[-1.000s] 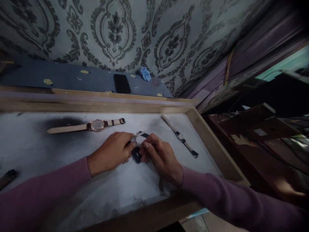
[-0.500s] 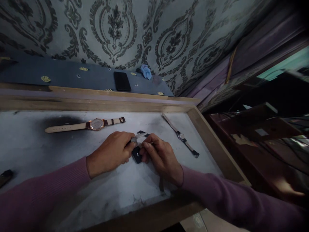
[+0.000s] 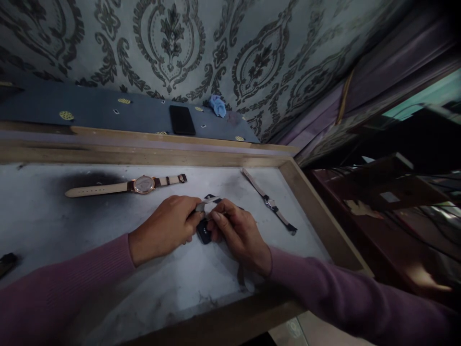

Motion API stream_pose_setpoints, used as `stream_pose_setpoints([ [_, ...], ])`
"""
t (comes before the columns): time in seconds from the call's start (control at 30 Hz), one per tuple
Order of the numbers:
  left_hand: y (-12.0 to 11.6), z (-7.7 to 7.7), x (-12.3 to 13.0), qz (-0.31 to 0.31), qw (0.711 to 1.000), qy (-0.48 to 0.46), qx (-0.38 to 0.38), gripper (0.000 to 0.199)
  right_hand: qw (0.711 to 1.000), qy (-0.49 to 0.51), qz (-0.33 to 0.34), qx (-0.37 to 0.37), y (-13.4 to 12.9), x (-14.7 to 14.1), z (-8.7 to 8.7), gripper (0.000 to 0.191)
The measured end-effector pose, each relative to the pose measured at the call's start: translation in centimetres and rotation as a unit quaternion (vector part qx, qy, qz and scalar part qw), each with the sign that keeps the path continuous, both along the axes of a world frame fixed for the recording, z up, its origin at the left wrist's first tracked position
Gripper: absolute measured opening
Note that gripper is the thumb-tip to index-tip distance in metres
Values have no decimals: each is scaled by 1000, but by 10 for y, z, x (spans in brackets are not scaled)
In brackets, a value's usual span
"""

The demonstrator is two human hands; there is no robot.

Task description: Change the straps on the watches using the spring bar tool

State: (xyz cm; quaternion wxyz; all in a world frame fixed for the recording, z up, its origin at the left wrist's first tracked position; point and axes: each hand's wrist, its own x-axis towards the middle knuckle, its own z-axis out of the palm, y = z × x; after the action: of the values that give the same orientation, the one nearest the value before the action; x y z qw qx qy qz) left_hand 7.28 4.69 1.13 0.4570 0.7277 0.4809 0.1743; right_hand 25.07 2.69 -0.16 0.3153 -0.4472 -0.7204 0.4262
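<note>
My left hand (image 3: 169, 226) is closed, and a pale grey strip (image 3: 201, 205) shows between its thumb and fingers. Close beside it, my right hand (image 3: 239, 235) is pinched at the strip's near side; whatever its fingertips grip is too small and covered to name. Under both hands lies a small black object (image 3: 205, 234) with white marks, partly hidden. To the left, a wristwatch with a gold-coloured case (image 3: 144, 184) and a beige-lined strap lies flat. A smaller wristwatch (image 3: 270, 203) with a dark and pale strap rests right of my right hand.
A wooden rim (image 3: 317, 211) borders the white work surface (image 3: 162, 298). Behind it, a black phone (image 3: 182, 120) and a crumpled blue cloth (image 3: 218, 105) lie on a blue patterned ledge (image 3: 97, 113). A dark object (image 3: 7, 263) sits at the left edge.
Both hands stay together in nearly the same place. My right fingers have shifted very slightly; the watches have not moved.
</note>
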Motion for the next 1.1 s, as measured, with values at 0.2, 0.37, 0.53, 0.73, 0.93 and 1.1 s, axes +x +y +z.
stream_pose_setpoints([
  [0.2,0,-1,0,-5,1000,0,6,25,1000,-1,0,-1,-1,0,1,32],
  [0.37,0,4,0,-3,1000,3,-4,26,1000,-3,-6,-1,0,1,3,34],
  [0.53,1,2,-1,-3,1000,6,-13,26,1000,5,-7,-5,1,1,3,34],
  [0.73,0,0,-1,-1,1000,-3,-6,27,1000,-9,-6,3,0,1,3,31],
  [0.93,-1,3,1,-4,1000,13,8,23,999,-33,8,22,1,0,5,22],
  [1.1,-1,5,1,-10,1000,19,11,23,997,-58,16,41,1,-1,7,20],
])
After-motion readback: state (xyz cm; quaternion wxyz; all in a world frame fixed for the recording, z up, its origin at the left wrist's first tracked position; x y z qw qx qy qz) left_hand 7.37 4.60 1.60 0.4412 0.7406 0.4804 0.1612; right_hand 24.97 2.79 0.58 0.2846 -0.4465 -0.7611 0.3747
